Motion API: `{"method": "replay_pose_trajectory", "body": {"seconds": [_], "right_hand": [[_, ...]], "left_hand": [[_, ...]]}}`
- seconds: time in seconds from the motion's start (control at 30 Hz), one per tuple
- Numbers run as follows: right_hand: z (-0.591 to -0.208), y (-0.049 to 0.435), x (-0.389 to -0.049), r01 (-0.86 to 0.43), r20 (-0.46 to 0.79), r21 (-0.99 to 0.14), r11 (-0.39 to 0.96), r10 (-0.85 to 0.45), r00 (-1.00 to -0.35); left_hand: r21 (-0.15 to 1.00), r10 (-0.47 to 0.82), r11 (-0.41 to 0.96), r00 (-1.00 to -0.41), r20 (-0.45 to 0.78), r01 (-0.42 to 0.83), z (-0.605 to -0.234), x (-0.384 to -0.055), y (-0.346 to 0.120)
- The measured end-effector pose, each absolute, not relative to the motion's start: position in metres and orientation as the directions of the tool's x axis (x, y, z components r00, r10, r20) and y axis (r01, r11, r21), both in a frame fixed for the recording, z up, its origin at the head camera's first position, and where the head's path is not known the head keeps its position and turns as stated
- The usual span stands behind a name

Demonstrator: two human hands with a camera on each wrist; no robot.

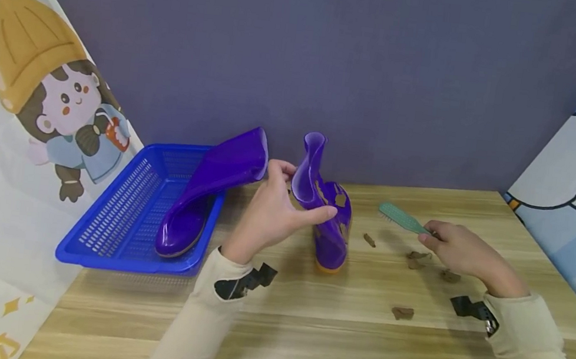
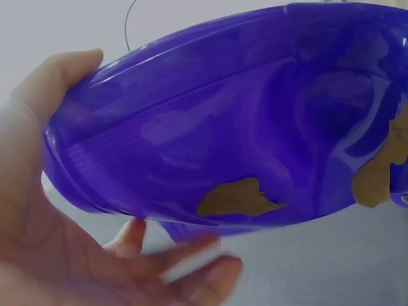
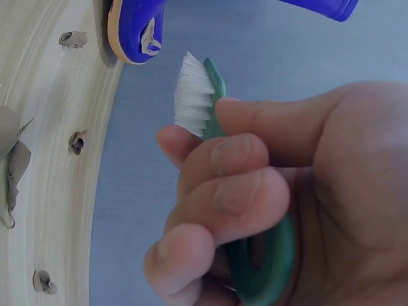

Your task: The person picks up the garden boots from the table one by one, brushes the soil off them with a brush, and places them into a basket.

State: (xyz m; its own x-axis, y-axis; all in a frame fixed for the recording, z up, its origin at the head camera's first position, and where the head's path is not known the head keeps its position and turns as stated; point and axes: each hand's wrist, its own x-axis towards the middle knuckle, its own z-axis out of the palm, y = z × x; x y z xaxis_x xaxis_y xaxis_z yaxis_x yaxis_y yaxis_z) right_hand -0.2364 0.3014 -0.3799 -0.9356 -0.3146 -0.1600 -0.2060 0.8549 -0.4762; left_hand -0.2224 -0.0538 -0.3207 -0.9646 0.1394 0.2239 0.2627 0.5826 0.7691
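A purple rain boot (image 1: 331, 243) with brown mud patches (image 2: 239, 197) stands on the table, its shaft bent toward the left. My left hand (image 1: 276, 213) holds it about the shaft near the opening, thumb on one side and fingers on the other; those fingers look blurred in the left wrist view. My right hand (image 1: 463, 253) grips a green brush (image 1: 402, 217) by its looped handle, to the right of the boot and apart from it. White bristles show in the right wrist view, where my fingers curl round the handle (image 3: 280, 261).
At the left, a second purple boot (image 1: 220, 166) lies in a blue plastic basket (image 1: 71, 252), its shaft over the rim. Several brown mud crumbs (image 1: 402, 313) lie on the wooden table (image 1: 313, 336) at the right. A grey-blue panel (image 1: 333, 60) stands behind.
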Motion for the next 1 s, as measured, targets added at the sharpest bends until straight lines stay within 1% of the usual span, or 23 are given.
{"method": "replay_pose_trajectory", "body": {"seconds": [0.07,0.23,0.3,0.43,0.53,0.63,0.77,1.0], "right_hand": [[-0.38,0.301,-0.236,-0.201,-0.162,-0.479,0.854,-0.311,-0.936],[-0.381,0.3,-0.235,-0.2,-0.158,-0.482,0.853,-0.31,-0.938],[-0.381,0.299,-0.235,-0.2,-0.158,-0.485,0.851,-0.31,-0.938],[-0.381,0.299,-0.235,-0.2,-0.161,-0.485,0.851,-0.312,-0.937],[-0.381,0.298,-0.235,-0.2,-0.163,-0.485,0.851,-0.313,-0.936],[-0.381,0.296,-0.235,-0.198,-0.163,-0.493,0.847,-0.314,-0.935],[-0.381,0.293,-0.234,-0.196,-0.158,-0.509,0.838,-0.315,-0.936],[-0.383,0.29,-0.235,-0.203,-0.15,-0.514,0.833,-0.321,-0.935]], "left_hand": [[0.768,0.116,0.589,-0.966,0.23,0.253,-0.321,-0.224,-0.055],[0.773,0.074,0.55,-0.94,0.333,0.317,-0.324,-0.23,-0.059],[0.775,0.062,0.539,-0.933,0.354,0.33,-0.325,-0.233,-0.061],[0.79,0.048,0.539,-0.947,0.317,0.292,-0.327,-0.237,-0.063],[0.794,0.073,0.554,-0.965,0.253,0.251,-0.327,-0.237,-0.063],[0.764,0.116,0.595,-0.968,0.222,0.247,-0.327,-0.236,-0.064],[0.721,0.137,0.629,-0.954,0.266,0.291,-0.327,-0.236,-0.065],[0.748,0.044,0.584,-0.933,0.357,0.314,-0.336,-0.243,-0.058]]}}
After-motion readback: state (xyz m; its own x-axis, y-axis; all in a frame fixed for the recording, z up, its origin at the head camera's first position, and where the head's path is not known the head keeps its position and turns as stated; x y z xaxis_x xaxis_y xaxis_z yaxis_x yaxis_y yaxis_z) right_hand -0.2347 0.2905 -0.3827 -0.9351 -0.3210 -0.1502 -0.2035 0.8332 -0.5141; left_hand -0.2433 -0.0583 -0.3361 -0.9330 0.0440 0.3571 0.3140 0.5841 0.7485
